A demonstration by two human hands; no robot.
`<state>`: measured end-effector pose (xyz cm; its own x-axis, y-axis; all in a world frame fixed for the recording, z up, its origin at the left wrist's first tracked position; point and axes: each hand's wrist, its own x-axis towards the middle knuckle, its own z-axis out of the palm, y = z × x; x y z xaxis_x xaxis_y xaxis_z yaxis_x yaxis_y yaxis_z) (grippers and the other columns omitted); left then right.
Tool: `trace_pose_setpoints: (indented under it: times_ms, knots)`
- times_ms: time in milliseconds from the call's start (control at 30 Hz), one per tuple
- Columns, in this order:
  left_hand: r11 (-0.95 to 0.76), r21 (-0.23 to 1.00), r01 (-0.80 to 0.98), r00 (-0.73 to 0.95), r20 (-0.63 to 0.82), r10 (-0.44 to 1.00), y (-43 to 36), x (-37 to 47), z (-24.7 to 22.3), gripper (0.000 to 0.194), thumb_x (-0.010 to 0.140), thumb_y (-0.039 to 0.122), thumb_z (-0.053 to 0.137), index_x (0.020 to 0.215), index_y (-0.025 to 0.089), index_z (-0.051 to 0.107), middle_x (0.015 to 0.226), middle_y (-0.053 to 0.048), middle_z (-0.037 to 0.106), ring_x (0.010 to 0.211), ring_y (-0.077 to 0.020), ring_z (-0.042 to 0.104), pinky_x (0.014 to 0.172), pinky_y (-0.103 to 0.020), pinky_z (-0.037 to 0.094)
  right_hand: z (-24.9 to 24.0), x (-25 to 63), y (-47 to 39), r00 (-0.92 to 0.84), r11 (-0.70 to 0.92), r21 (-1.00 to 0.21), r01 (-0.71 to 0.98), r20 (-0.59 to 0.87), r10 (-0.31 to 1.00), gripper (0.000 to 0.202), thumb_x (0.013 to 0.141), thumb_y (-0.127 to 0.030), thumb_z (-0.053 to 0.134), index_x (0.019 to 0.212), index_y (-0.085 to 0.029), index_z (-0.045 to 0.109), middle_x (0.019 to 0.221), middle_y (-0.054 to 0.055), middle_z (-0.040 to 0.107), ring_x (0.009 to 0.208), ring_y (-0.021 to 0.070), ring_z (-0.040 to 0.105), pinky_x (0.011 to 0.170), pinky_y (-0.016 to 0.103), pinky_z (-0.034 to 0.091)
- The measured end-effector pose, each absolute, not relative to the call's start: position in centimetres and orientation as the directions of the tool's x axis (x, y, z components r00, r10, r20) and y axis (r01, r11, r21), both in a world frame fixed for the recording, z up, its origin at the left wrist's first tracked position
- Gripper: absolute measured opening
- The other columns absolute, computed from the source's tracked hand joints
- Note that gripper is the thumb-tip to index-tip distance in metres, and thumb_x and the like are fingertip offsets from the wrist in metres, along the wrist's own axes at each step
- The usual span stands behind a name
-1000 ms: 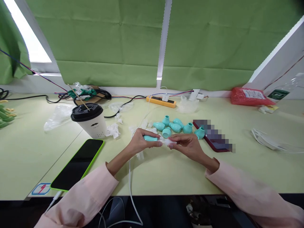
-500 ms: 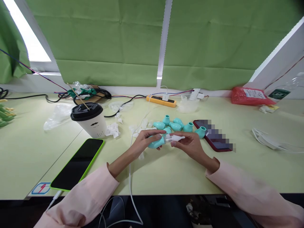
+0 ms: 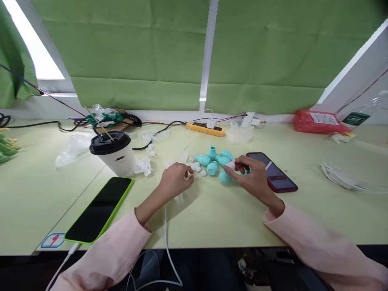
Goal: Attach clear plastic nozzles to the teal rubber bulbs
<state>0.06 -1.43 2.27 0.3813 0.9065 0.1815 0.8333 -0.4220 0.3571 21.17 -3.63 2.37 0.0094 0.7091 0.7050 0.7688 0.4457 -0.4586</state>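
My left hand (image 3: 176,180) is closed in a pinch beside several small white plastic pieces (image 3: 197,166); what its fingertips hold, if anything, is too small to make out. Between the thumb and fingers of my right hand (image 3: 250,173) is a white nozzle tip (image 3: 231,164). Directly under it is a teal rubber bulb (image 3: 225,178); I cannot tell whether the two are joined. More teal bulbs (image 3: 212,168) lie in a cluster between my hands, one of them upright (image 3: 212,152). Others are partly hidden behind my right hand.
A dark red-cased phone (image 3: 281,178) lies right of my right hand, a green-cased phone (image 3: 100,210) at left. Behind it stands a lidded paper cup (image 3: 117,157). A white cable (image 3: 166,230) crosses the table's front edge. An orange power strip (image 3: 206,129) sits at the back.
My hands have moved apart. My left hand has let go of the teal bulb and moved left to the white pieces. My right hand has shifted slightly, with the white nozzle tip in it.
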Motion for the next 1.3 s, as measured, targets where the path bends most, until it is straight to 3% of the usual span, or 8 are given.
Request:
trace_pose_setpoints:
  times_ms: [233,567,767,900,1033,1100,1167,1300]
  knots:
    - [-0.369,0.125,0.921,0.324,0.278,0.904,-0.7,-0.5,2.4,0.025,0.072,0.017,0.039,0.085,0.022,0.060,0.084,-0.004,0.058,0.084,-0.0204,0.048,0.052,-0.025,0.037,2.0,21.5,-3.2,-0.016,0.292,-0.285,0.913,0.692,0.722,0.024,0.063,-0.039,0.054,0.055,-0.016,0.054,0.050,-0.001,0.053,0.045,0.0091,0.045,0.045,0.021,0.030]
    - [-0.348,0.135,0.928,0.293,0.312,0.904,-0.4,-1.0,2.8,0.023,0.072,0.017,0.036,0.081,0.021,0.057,0.079,-0.002,0.059,0.080,-0.0190,0.048,0.051,-0.024,0.035,1.7,21.6,-3.1,-0.036,0.282,-0.228,0.932,0.716,0.697,0.024,0.064,-0.041,0.054,0.065,-0.017,0.057,0.054,-0.002,0.056,0.046,0.0095,0.047,0.051,0.023,0.031]
    - [-0.456,0.166,0.875,0.423,0.198,0.884,-0.9,-0.7,2.9,0.020,0.070,0.032,0.043,0.081,0.023,0.057,0.075,-0.001,0.059,0.078,-0.0196,0.049,0.053,-0.025,0.035,1.9,21.5,-3.2,-0.038,0.287,-0.201,0.937,0.757,0.652,0.030,0.066,-0.042,0.053,0.081,-0.017,0.057,0.056,-0.003,0.052,0.047,0.0094,0.046,0.055,0.025,0.032]
    - [-0.491,0.147,0.859,0.476,0.130,0.870,-0.9,-0.7,2.9,0.021,0.069,0.037,0.046,0.080,0.023,0.058,0.075,-0.001,0.059,0.079,-0.0202,0.049,0.053,-0.025,0.035,1.9,21.6,-3.4,-0.053,0.352,-0.146,0.924,0.865,0.499,0.035,0.064,-0.035,0.058,0.092,-0.016,0.052,0.062,-0.001,0.049,0.054,0.0115,0.047,0.054,0.026,0.035]
    - [-0.441,0.085,0.893,0.428,0.134,0.894,-0.5,-1.0,2.8,0.021,0.075,0.024,0.039,0.084,0.022,0.059,0.078,-0.002,0.059,0.080,-0.0193,0.049,0.054,-0.025,0.036,1.2,20.5,-5.0,-0.275,0.620,0.078,0.781,0.934,0.229,0.032,0.064,-0.022,0.061,0.094,-0.019,0.050,0.072,0.002,0.050,0.066,0.0139,0.049,0.059,0.028,0.039]
    - [-0.401,0.068,0.913,0.388,0.149,0.909,-0.4,-1.1,2.8,0.024,0.076,0.020,0.037,0.087,0.022,0.059,0.083,-0.004,0.059,0.082,-0.0198,0.048,0.054,-0.025,0.037,0.8,19.2,-6.2,-0.466,0.767,0.104,0.632,0.843,0.269,0.033,0.067,-0.021,0.058,0.099,-0.020,0.048,0.081,0.004,0.051,0.075,0.0153,0.050,0.065,0.030,0.041]
    - [-0.397,0.056,0.916,0.383,0.170,0.908,-0.3,-1.1,2.6,0.026,0.078,0.021,0.036,0.093,0.022,0.057,0.088,-0.006,0.057,0.084,-0.0208,0.046,0.056,-0.026,0.038,0.6,17.7,-7.4,-0.640,0.836,0.029,0.547,0.659,0.396,0.036,0.072,-0.029,0.052,0.106,-0.018,0.046,0.098,0.010,0.051,0.091,0.0206,0.046,0.074,0.036,0.040]
    - [-0.482,0.010,0.876,0.467,0.225,0.855,-0.5,-0.8,2.0,0.030,0.079,0.022,0.039,0.105,0.027,0.052,0.106,-0.008,0.048,0.093,-0.0239,0.040,0.068,-0.032,0.039,0.2,15.3,-8.6,-0.810,0.867,-0.051,0.496,0.332,0.483,0.050,0.077,-0.044,0.039,0.121,-0.020,0.035,0.129,0.012,0.030,0.112,0.0302,0.027,0.085,0.050,0.029]
